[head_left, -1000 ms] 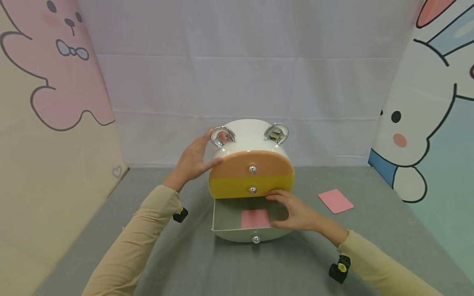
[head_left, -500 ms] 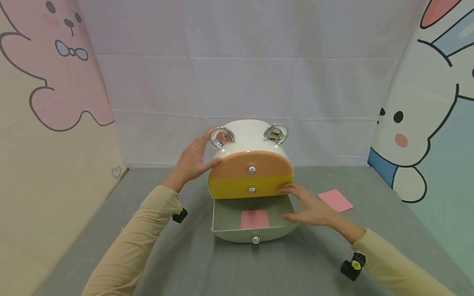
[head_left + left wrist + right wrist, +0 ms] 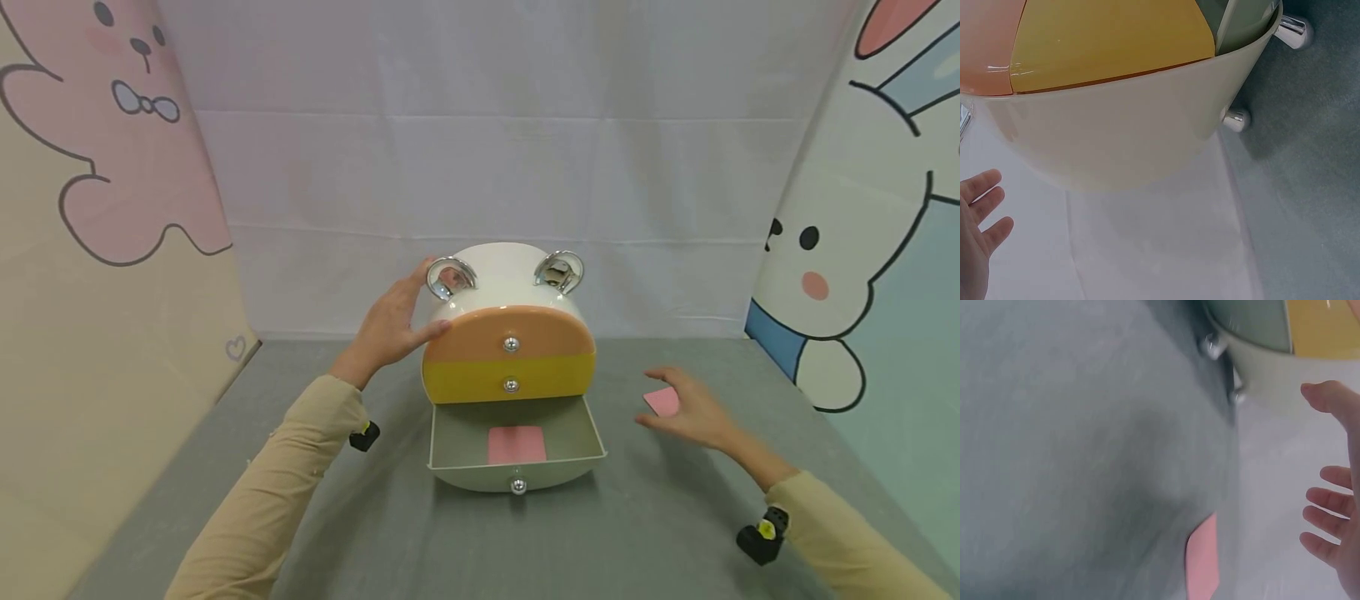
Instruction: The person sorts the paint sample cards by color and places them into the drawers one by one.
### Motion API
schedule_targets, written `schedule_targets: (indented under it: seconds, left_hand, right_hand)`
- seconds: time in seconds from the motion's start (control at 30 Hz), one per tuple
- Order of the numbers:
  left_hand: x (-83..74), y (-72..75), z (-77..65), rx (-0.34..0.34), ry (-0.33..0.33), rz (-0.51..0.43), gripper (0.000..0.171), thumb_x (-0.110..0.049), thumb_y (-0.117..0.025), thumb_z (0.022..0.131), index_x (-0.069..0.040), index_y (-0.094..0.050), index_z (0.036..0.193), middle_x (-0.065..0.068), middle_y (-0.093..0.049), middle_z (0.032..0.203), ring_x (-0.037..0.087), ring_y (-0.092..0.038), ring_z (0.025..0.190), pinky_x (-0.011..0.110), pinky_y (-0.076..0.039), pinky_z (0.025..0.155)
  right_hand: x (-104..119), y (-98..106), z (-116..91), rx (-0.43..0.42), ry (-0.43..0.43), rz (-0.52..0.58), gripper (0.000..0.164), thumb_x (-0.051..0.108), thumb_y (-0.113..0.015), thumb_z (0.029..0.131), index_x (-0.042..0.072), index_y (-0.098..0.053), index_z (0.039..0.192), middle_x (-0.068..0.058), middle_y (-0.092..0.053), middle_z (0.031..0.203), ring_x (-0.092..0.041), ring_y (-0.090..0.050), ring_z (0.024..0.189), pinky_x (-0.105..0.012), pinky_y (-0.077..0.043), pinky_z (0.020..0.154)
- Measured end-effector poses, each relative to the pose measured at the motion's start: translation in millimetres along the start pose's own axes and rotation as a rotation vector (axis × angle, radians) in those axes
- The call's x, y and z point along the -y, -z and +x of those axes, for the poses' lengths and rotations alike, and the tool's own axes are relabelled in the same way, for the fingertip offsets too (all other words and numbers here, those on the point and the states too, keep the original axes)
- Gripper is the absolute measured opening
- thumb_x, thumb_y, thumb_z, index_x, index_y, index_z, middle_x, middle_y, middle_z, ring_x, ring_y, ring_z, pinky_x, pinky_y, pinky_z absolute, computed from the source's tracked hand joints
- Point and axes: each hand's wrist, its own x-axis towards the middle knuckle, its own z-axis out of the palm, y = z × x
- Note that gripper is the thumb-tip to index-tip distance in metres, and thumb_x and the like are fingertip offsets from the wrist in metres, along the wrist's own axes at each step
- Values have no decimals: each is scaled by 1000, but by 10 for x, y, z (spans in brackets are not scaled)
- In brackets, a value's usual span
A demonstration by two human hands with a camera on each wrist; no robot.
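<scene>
A small white chest with silver ears (image 3: 510, 271) stands mid-table in the head view. Its orange drawer front (image 3: 480, 329) and yellow drawer front (image 3: 465, 382) are closed, while the green bottom drawer (image 3: 457, 442) is pulled out. In that drawer lies a pink card (image 3: 517, 445). My left hand (image 3: 392, 327) is at the chest's left side, fingers loosely extended behind the ear; whether it touches is unclear. My right hand (image 3: 693, 410) hovers with thumb and fingers spread over a second pink card (image 3: 662, 402), partly hiding it. In the right wrist view, that pink card (image 3: 1202, 559) lies apart from the fingers.
A grey cloth (image 3: 360, 517) covers the table. Behind the chest hangs a white curtain (image 3: 487, 167). Printed panels with a pink bear (image 3: 142, 192) and a white rabbit (image 3: 832, 275) flank the left and right sides. Silver feet (image 3: 1235, 119) support the chest.
My right hand has left the open drawer and moved right to the card on the table. The card in the drawer stays put. My left hand holds its place.
</scene>
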Motion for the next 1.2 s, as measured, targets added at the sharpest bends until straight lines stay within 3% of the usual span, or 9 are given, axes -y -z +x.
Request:
schedule_targets:
  seconds: [0.23, 0.47, 0.93, 1.2]
  left_hand:
    - [5, -1, 10, -2, -5, 6, 89, -67, -45, 80, -18, -13, 147, 8, -36, 142, 31, -41, 121, 49, -36, 96]
    - [11, -1, 7, 1, 3, 6, 89, -66, -47, 80, -18, -13, 147, 8, -37, 142, 31, -41, 121, 48, -36, 96]
    - [18, -10, 2, 5, 1, -2, 90, -70, -42, 79, -20, -11, 147, 8, -38, 141, 30, -42, 120, 49, -37, 95]
    - [18, -10, 1, 1, -3, -5, 92, -73, -38, 78, -19, -11, 147, 8, -38, 141, 30, -42, 120, 49, -36, 95]
  right_hand:
    - [-344, 29, -98, -35, -75, -55, 76, 38, -73, 71, -12, -46, 122, -32, -44, 122, -46, -39, 112, -62, -33, 88]
    - [-531, -50, -164, -32, -135, -100, 79, 40, -73, 70, -17, -45, 118, -36, -46, 115, -48, -42, 106, -60, -36, 85]
    - [-685, -244, -230, 1, -276, -187, 77, 44, -71, 69, -20, -49, 104, -31, -53, 91, -38, -52, 81, -51, -44, 70]
    - [-689, -245, -207, 13, -325, -173, 68, 40, -70, 72, -20, -53, 98, -29, -54, 87, -38, -51, 80, -50, -43, 70]
